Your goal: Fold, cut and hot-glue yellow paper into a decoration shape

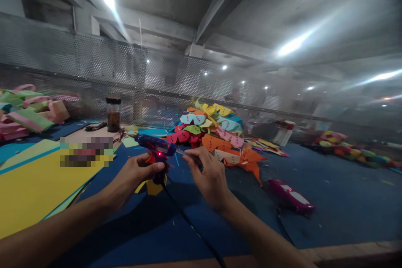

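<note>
A dark blue glue gun with a small lit red light and an orange trigger is held above the blue table surface by my left hand, its fingers wrapped round the handle. My right hand pinches a thin, pale stick at the rear end of the glue gun. From the handle a black cord runs down toward the table's front edge. Partly hidden under the gun lies a folded yellow paper piece.
Colourful folded paper shapes are heaped behind my hands. A purple device lies at right. Yellow sheets and a lidded jar are at left. Mesh panels stand behind the table.
</note>
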`<action>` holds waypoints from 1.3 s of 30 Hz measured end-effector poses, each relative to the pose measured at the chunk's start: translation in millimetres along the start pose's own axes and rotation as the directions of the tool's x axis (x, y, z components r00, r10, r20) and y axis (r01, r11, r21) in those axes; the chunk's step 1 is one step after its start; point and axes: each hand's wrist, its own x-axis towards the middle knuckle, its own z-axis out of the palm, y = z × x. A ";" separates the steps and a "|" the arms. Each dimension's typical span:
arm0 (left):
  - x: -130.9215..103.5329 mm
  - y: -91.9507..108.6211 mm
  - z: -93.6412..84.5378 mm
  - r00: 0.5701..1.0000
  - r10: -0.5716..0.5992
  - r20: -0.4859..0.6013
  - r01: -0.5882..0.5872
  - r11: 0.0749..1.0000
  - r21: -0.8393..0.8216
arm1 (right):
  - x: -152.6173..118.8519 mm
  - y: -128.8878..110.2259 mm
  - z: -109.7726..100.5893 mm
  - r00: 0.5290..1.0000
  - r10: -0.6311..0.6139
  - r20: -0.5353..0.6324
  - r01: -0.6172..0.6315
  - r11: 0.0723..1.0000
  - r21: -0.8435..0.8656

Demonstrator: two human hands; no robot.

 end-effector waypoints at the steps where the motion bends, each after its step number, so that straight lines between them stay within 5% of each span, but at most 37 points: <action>1: 0.1 -0.5 -0.4 1.000 0.005 0.002 -0.005 1.000 0.015 | 0.6 -0.6 -1.0 1.000 -0.007 0.002 0.007 1.000 -0.004; 17: -4.0 5.5 1.7 0.998 0.058 -0.022 -0.050 0.961 0.272 | 3.5 -6.4 -10.1 0.987 -0.112 0.114 0.132 0.974 -0.184; 32: -2.4 2.8 4.3 0.998 0.059 0.001 -0.058 0.977 0.205 | 2.9 -3.5 -7.6 0.957 0.193 0.217 -0.206 0.978 0.037; 39: -2.8 0.2 4.4 0.998 0.050 0.042 -0.056 0.985 0.161 | 0.7 -0.3 -4.5 0.982 0.124 0.145 -0.131 0.991 0.035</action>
